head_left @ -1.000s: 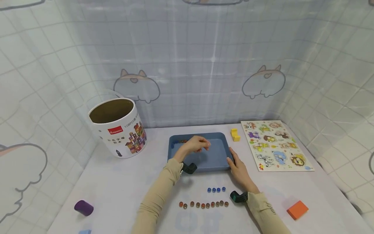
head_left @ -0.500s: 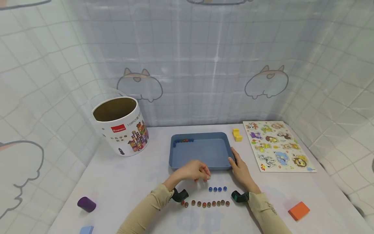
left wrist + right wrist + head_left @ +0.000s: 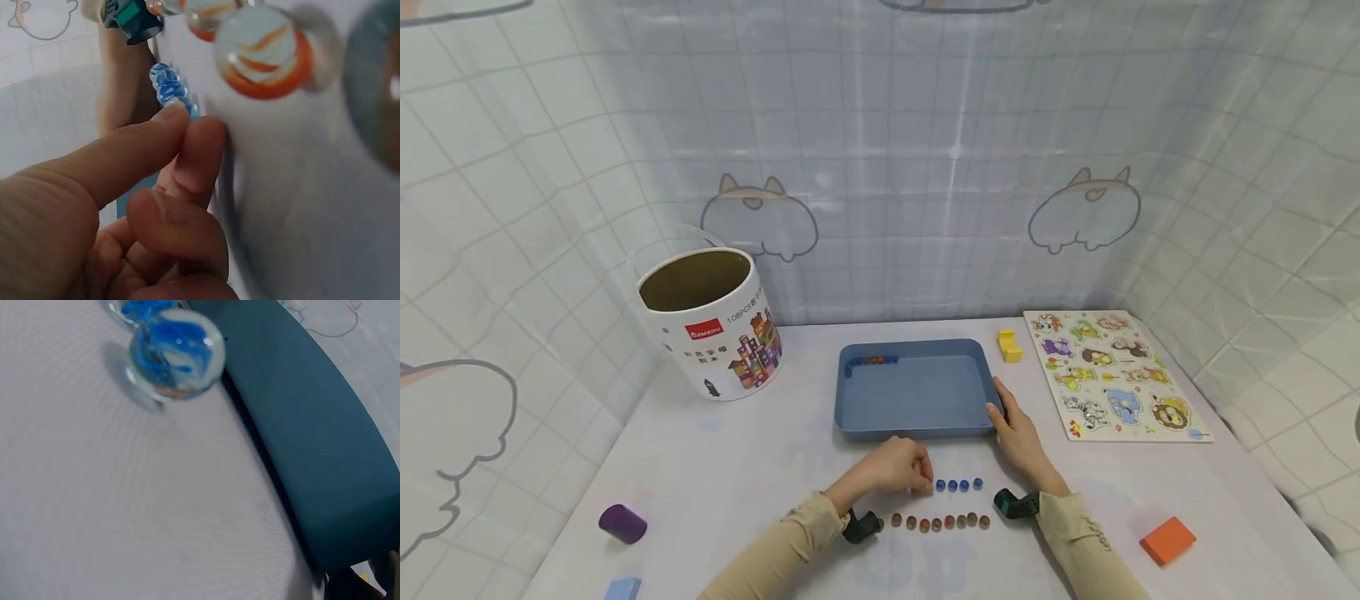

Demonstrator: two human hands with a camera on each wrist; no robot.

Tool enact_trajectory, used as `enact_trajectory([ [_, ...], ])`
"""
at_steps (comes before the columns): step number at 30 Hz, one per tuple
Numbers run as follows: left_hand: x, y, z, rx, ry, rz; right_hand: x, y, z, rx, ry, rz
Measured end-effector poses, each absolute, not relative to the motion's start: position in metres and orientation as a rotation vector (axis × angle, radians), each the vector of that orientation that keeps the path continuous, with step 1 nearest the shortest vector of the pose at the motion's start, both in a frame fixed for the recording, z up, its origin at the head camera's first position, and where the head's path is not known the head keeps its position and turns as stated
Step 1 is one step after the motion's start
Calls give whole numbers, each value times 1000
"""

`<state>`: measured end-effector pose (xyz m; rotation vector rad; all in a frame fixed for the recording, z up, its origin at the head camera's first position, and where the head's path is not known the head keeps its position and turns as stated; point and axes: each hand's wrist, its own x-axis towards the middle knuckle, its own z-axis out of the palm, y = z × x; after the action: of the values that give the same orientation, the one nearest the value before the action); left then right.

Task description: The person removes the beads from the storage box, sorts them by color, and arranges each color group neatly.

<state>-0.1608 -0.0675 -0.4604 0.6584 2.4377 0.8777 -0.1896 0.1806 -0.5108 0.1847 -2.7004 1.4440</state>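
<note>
My left hand is at the left end of a short row of blue marbles. In the left wrist view, the thumb and forefinger pinch at the nearest blue marble, which they mostly hide. The other fingers curl below. My right hand holds the blue-grey tray at its front right corner, thumb near the rim and fingers along the outer side. A few dark blue and reddish marbles lie in the tray's far left corner.
Brownish-orange marbles form a longer row nearer the front. A white bucket stands at back left, an animal puzzle board at right. Also about are yellow, orange, purple and light blue blocks.
My left hand has moved from over the tray towards the front, down to the left end of the blue marble row. The right hand keeps its place on the tray.
</note>
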Motion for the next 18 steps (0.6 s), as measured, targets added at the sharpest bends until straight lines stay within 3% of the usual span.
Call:
enact_trajectory([
  [9,-172,-71,-434,648,2349,1013,-188,180,-508,181,-2715,1469],
  [18,-254,-94,-426,296,2365,1419,-189,181,-510,182,-2706,1457],
])
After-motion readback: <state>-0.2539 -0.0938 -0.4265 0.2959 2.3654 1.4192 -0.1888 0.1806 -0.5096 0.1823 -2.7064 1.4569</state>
